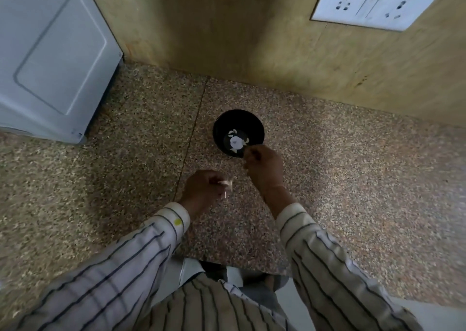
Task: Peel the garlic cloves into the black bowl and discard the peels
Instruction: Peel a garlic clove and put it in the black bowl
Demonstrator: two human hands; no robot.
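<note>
Holding papery peels [228, 183] pinched in left hand [201, 192], ease right hand [262, 164], curled fingers maybe gripping a clove, over black bowl [238, 129] on counter [327, 179], then release inside.

No readable text, label, brand or number shows on anything here.

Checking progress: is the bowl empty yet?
Not empty: the bowl stands upright with several pale pieces on its bottom.
</note>
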